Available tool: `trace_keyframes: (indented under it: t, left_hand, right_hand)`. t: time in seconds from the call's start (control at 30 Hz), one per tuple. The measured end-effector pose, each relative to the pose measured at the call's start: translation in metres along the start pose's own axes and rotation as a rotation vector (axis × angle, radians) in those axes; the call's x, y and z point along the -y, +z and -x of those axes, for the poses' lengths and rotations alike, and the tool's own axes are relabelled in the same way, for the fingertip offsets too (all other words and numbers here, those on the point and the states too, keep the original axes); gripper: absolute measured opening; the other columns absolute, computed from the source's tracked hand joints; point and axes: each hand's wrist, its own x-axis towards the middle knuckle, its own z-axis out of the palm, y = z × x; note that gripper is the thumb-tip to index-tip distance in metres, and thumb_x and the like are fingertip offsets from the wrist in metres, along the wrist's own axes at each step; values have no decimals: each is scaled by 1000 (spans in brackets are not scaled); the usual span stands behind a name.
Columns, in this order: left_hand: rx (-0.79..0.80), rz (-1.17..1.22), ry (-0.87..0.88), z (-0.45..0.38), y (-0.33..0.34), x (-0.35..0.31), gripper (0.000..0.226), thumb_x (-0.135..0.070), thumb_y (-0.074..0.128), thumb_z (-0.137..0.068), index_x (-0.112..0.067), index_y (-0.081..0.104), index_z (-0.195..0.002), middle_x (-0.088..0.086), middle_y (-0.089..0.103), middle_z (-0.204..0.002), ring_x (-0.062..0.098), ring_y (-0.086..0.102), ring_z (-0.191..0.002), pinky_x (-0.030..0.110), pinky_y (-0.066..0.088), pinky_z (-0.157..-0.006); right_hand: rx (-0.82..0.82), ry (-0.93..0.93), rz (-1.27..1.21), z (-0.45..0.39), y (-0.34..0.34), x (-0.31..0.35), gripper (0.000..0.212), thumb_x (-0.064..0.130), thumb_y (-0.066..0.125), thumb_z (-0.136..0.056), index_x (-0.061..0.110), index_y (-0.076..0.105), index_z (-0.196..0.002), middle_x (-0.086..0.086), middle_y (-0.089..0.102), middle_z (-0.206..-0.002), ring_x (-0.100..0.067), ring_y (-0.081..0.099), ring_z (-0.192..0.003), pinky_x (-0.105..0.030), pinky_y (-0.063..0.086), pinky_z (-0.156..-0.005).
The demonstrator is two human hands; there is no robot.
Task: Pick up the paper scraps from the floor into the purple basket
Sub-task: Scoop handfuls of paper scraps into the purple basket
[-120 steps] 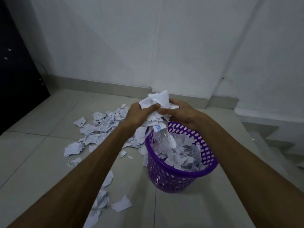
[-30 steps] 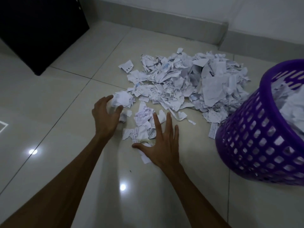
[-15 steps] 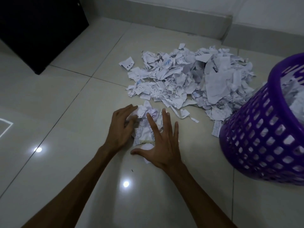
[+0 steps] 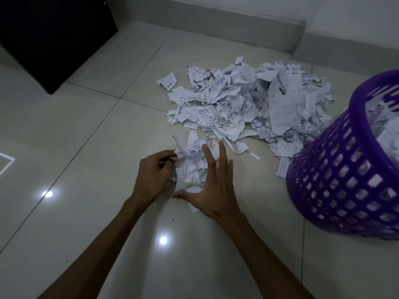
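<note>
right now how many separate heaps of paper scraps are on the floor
2. A small heap lies between the left hand and right hand; a big pile sits behind it, left of the basket. Strays lie around; some may be hidden behind the basket.

A home's indoor corner — glossy tiled floor (image 4: 64,147), skirting (image 4: 216,24), dark cabinet (image 4: 54,35)

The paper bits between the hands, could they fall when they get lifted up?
Probably a few. The small bunch of scraps is loose, and the right hand lies flat with straight fingers while the left hand curls at its side, so bits may slip out. The purple basket already looks quite full, so more paper could spill over. The big pile lies right beside it.
</note>
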Motion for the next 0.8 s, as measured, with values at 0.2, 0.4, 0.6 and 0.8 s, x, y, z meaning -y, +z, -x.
trace_keyframes:
  t: [0.2,0.4,0.6,0.8]
  left_hand:
    - [-171,-41,-93,-2,-13,17,36,-1,51,-85,-21,67,-109,-9,68,-102,3,64,-82,14,49,-72]
    - [-186,-160,-45,-12,-9,20,43,-21,47,-88,-14,54,-130,10,52,-129,25,53,-108,40,47,-93]
    - [119,-178,134,-7,-1,18,39,-23,41,-94,-19,63,-127,1,64,-126,7,51,-106,14,38,-90]
    - [177,-85,73,0,3,13,42,-10,37,-95,-15,62,-128,1,62,-127,4,53,-107,2,37,-85]
  right_hand:
    - [105,12,80,-7,-2,7,129,94,55,-53,41,-3,-155,-8,-13,-164,-24,-10,-152,-57,10,-120]
    - [93,13,122,-9,3,5,129,97,52,-53,41,-4,-155,-9,-11,-164,-25,-8,-152,-53,10,-121]
    - [57,-67,130,-10,10,-1,124,91,59,-57,33,14,-157,-9,-4,-165,-24,-7,-152,-55,12,-121]
    - [56,-101,203,-11,16,-6,116,91,52,-61,33,19,-156,-7,2,-165,-24,1,-153,-55,12,-120]
